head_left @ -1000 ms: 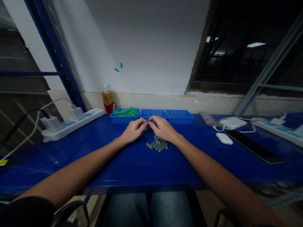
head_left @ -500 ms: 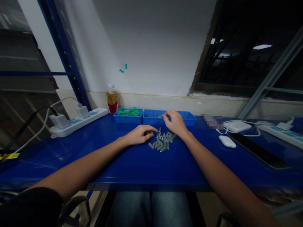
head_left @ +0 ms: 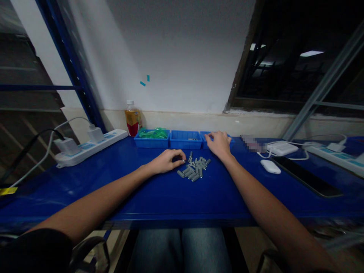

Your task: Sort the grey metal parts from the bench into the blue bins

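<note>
A pile of small grey metal cylinders [head_left: 194, 169] lies on the blue table [head_left: 159, 197]. My left hand [head_left: 167, 160] rests on the table just left of the pile, fingers curled in a pinch at its edge; what it pinches is too small to name. My right hand [head_left: 219, 145] reaches over the right-hand blue tray [head_left: 231, 141], fingers bent down into it, and I cannot see anything in them. The middle blue tray [head_left: 185, 139] holds a small grey part. The left blue tray [head_left: 151, 138] holds green plastic pieces [head_left: 153, 133].
A drink bottle [head_left: 132, 118] stands by the wall behind the trays. A white power strip [head_left: 91, 146] with plugged chargers lies at the left. At the right are a white mouse [head_left: 270, 166], a dark phone [head_left: 307, 176], a white box [head_left: 281, 148] and another power strip [head_left: 338, 158].
My hands were together above the pile a second ago. The right hand has moved back and right, past the middle tray to the right-hand tray. The left hand has dropped to the pile's left edge.
</note>
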Tool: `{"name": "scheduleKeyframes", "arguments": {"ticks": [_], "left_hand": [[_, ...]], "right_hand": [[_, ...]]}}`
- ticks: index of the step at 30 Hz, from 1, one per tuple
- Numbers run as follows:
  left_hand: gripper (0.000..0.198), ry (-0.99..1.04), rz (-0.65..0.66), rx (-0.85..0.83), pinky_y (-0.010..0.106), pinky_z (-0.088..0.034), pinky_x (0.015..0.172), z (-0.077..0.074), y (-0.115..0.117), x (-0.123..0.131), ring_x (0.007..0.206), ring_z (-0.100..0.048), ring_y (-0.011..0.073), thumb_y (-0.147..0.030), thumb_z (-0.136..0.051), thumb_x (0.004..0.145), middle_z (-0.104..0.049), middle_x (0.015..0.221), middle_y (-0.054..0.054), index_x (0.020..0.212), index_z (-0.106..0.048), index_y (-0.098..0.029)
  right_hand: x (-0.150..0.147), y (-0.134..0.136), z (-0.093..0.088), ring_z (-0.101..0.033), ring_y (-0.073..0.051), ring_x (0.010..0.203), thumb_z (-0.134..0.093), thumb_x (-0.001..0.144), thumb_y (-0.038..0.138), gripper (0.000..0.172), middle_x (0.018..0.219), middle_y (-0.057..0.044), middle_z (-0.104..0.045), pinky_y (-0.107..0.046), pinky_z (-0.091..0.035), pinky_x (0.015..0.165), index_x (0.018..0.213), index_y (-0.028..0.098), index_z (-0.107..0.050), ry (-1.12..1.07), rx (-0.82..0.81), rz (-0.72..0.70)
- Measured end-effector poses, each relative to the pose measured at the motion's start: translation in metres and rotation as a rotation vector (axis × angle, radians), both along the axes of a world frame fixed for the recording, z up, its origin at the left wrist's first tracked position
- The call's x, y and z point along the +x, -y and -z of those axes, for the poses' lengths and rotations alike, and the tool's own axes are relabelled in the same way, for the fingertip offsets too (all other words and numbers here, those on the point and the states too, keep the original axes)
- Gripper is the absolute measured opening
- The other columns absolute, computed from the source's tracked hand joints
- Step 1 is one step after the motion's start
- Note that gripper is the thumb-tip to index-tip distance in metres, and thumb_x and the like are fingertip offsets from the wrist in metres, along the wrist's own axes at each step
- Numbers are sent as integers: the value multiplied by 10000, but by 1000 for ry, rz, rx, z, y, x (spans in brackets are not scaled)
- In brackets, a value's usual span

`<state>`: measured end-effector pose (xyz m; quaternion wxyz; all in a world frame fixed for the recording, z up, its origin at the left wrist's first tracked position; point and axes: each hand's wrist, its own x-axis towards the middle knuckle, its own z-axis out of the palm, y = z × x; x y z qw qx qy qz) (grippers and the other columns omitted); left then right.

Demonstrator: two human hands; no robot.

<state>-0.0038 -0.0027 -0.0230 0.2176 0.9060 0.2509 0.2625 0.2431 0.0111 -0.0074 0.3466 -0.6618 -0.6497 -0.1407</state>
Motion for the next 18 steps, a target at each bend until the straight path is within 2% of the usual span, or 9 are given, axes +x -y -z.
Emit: {"name": "scheduleKeyframes", "arguments": {"ticks": [5, 7, 12, 15, 18], "left_hand": [[265, 196, -115, -142, 306, -464, 779, 0, -5, 0, 864, -598, 192, -389, -547, 812, -669, 929, 54, 914, -635, -162], [288, 277, -147, -186, 319, -458, 801, 2, -10, -1, 889, -596, 201, -409, -568, 794, -671, 947, 62, 922, -636, -159], [456, 507, -197, -387, 271, -445, 673, 9, -17, -1, 712, -585, 142, -412, -650, 734, -640, 791, 25, 1076, -498, -152], [485, 557, -203, -443, 261, -435, 669, 8, -15, 1, 711, -583, 133, -403, -678, 710, -622, 776, 12, 1064, -453, -158], [477, 528, -180, -411, 260, -423, 663, 7, -12, 3, 692, -573, 129, -409, -681, 706, -610, 751, 4, 1037, -450, -153]], "right_hand": [[-35, 14, -8, -555, -175, 827, -510, 866, 274, 186, 859, -52, -651, -309, -390, 793, 923, 193, -667, 80, -77, -536], [-49, 20, -7, -556, -167, 855, -513, 857, 208, 173, 891, -45, -651, -302, -391, 801, 957, 195, -654, 129, -113, -668], [-61, 27, -6, -545, -167, 865, -548, 826, 160, 351, 883, -43, -628, -308, -404, 797, 1177, 183, -549, 101, -103, -729], [-56, 28, -10, -540, -165, 892, -549, 832, 163, 298, 912, -41, -619, -311, -399, 815, 1125, 204, -583, 138, -108, -746], [-52, 27, -12, -547, -158, 849, -575, 829, 190, 215, 877, -29, -618, -297, -399, 787, 1039, 208, -616, 178, -162, -755]]}}
